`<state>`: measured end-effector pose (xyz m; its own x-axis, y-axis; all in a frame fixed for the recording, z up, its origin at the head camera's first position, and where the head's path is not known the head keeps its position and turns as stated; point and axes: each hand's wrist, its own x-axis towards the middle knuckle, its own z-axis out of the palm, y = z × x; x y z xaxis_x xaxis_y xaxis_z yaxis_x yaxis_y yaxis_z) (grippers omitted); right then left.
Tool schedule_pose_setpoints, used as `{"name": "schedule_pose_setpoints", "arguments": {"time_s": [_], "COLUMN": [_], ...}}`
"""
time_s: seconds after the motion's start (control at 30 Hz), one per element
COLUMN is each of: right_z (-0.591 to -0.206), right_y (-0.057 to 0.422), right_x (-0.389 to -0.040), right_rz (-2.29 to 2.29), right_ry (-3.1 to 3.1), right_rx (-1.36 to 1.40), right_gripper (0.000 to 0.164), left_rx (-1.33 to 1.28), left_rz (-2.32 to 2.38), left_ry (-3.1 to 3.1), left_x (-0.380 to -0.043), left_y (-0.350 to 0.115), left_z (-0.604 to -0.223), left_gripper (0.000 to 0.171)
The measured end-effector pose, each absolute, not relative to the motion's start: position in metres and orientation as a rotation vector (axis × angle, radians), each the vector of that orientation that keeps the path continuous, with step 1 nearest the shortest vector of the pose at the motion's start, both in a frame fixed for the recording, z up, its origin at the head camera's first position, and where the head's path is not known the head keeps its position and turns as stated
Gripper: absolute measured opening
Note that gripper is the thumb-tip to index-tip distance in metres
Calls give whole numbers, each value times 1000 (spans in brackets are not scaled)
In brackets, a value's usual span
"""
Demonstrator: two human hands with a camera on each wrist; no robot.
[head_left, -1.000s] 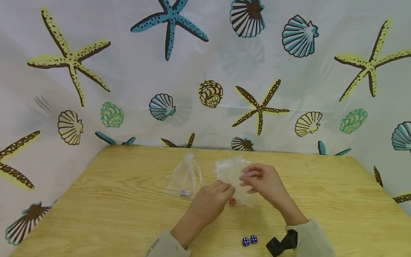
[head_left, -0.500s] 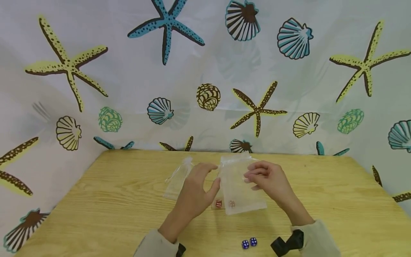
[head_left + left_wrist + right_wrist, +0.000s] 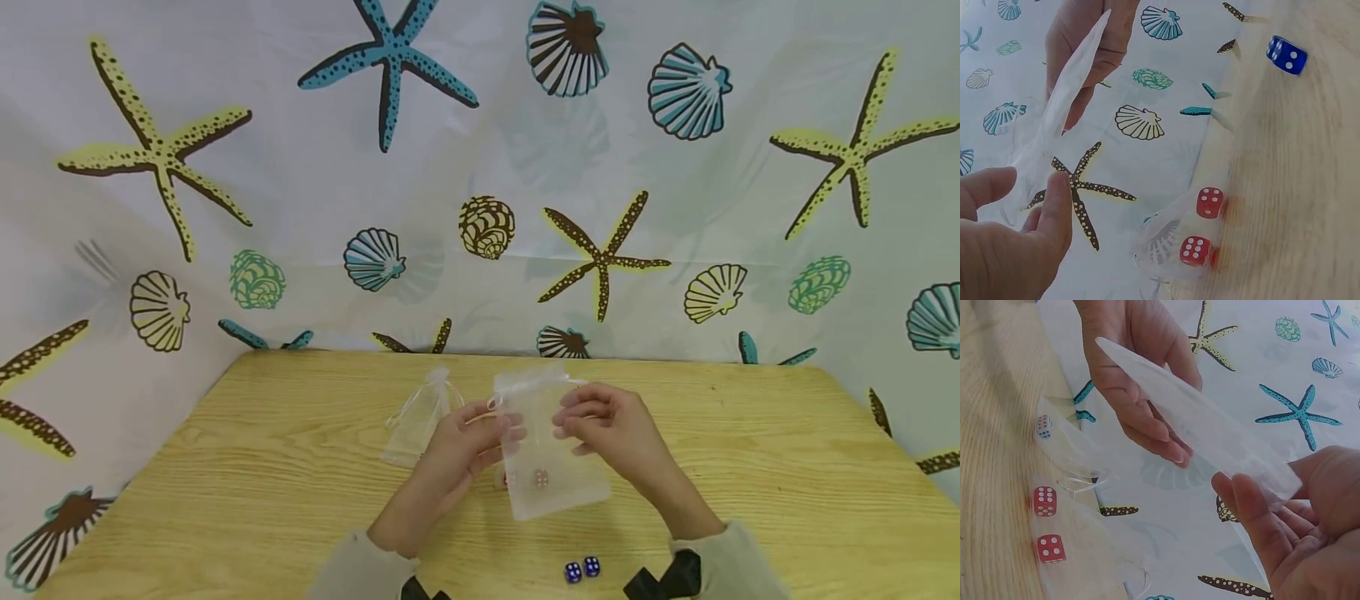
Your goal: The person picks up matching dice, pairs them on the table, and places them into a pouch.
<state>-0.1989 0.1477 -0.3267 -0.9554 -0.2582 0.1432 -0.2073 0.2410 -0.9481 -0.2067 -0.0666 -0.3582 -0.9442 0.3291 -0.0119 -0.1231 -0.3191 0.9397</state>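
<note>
A white mesh drawstring bag (image 3: 555, 487) hangs in front of me, with a red die showing through it. My right hand (image 3: 615, 421) pinches its right side between thumb and fingers. My left hand (image 3: 450, 454) is at its left edge, thumb and fingers apart, and its fingertips show through the mesh. Behind it on the table lies another mesh bag (image 3: 1072, 544), with two red dice (image 3: 1045, 501) inside. A third mesh bag (image 3: 408, 433), drawn together at the top, stands at the left; a white die (image 3: 1042, 427) shows inside it.
Two blue dice (image 3: 582, 570) lie near the front of the wooden table (image 3: 225, 483), between my forearms. A white cloth (image 3: 450, 150) printed with starfish and shells hangs behind the table and along both sides.
My left hand opened wide, then moved to the bag's left edge, its fingers now seen through the mesh. The bag in my right hand rose into view over the red dice and shifted left.
</note>
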Motion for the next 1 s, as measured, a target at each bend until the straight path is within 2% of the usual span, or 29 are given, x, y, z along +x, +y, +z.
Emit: {"name": "schedule_pose_setpoints", "arguments": {"time_s": [0.2, 0.4, 0.57, 0.7, 0.83, 1.0], "right_z": [-328, -322, -318, -317, -318, -321], "right_y": [146, 151, 155, 156, 157, 157], "right_x": [-199, -195, -193, -192, -192, -194], "right_rz": [-1813, -1778, -1775, -1727, -1644, -1514], "right_ry": [2461, 2519, 2609, 2696, 2772, 2843], "right_rx": [-482, -555, -681, -866, -1012, -1028], "right_gripper": [25, 43, 52, 47, 32, 18], "left_rx": [230, 212, 351, 522, 635, 825], "left_rz": [2361, 2301, 2192, 2064, 1922, 1748], "left_ry": [1757, 2050, 2280, 2541, 2804, 2987], "left_x": [-206, -205, -203, -199, -195, -190], "left_y": [-62, -60, -61, -61, -59, -57], "left_z": [-360, -357, -355, -354, -354, -353], "left_gripper": [34, 22, 14, 7, 12, 17]}}
